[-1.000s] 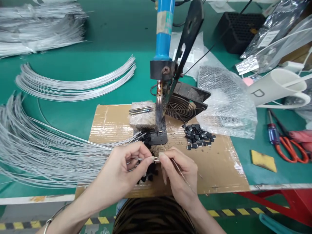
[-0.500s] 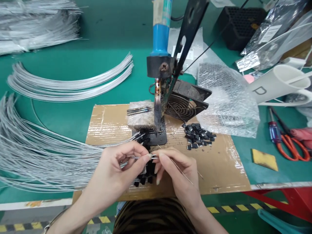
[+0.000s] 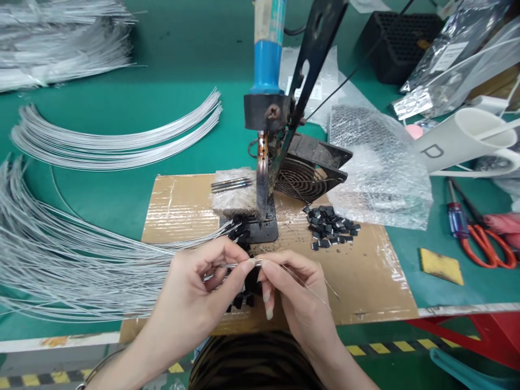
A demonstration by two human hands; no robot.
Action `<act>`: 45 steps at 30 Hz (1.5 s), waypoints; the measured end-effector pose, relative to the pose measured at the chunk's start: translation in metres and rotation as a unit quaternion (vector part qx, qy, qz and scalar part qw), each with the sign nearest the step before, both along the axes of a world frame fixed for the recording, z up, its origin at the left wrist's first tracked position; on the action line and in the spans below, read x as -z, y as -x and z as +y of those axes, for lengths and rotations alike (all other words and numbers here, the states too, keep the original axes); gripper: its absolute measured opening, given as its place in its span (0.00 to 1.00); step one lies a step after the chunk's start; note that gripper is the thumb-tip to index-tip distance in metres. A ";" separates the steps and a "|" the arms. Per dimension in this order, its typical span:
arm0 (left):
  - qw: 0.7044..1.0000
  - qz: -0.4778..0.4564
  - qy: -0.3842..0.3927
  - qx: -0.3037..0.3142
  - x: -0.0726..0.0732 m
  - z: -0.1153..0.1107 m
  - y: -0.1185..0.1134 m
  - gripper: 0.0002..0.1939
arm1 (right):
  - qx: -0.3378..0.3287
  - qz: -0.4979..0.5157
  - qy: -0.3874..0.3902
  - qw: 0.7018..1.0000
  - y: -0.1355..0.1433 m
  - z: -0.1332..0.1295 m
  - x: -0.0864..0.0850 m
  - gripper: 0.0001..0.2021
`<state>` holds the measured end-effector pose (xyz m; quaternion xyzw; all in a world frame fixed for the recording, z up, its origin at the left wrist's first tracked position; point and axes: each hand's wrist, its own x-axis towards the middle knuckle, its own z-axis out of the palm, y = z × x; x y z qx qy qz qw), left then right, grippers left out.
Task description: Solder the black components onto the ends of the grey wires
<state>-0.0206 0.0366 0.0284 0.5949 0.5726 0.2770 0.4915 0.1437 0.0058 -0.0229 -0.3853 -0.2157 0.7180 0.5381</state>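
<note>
My left hand (image 3: 203, 287) pinches the end of a thin grey wire between thumb and index finger, just in front of the soldering iron (image 3: 262, 162). Fingertip to fingertip with it, my right hand (image 3: 298, 287) pinches a thin strand of solder wire (image 3: 305, 285), whose loose ends trail to the lower right. What lies right between the fingertips is too small to make out. Below the hands, black connectors (image 3: 240, 299) are partly covered. A large bundle of grey wires (image 3: 89, 260) runs from the left to these connectors.
On the cardboard (image 3: 365, 281) lies a pile of small black parts (image 3: 329, 226). Behind it stand a fan (image 3: 304, 173) and bubble wrap (image 3: 382, 162). Red-handled pliers (image 3: 491, 246), a yellow sponge (image 3: 441, 266) and a white mug (image 3: 459, 141) are at the right. More wires (image 3: 122, 143) lie at the left.
The fingertips of both hands have come closer together, and the gap between them has narrowed. My right hand's lower fingers have moved slightly down, and the strand's loose ends have shifted.
</note>
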 end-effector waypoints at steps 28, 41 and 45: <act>0.999 0.023 -0.026 -0.012 0.009 -0.010 -0.003 0.12 | -0.008 0.070 0.075 0.995 -0.001 0.008 -0.008 0.07; 0.993 0.031 -0.093 -0.060 0.018 -0.019 -0.012 0.08 | 0.028 0.078 0.084 0.993 0.008 0.002 -0.010 0.07; 0.994 0.015 -0.081 -0.067 0.018 -0.019 -0.012 0.07 | 0.022 0.074 0.071 0.994 0.006 0.002 -0.010 0.07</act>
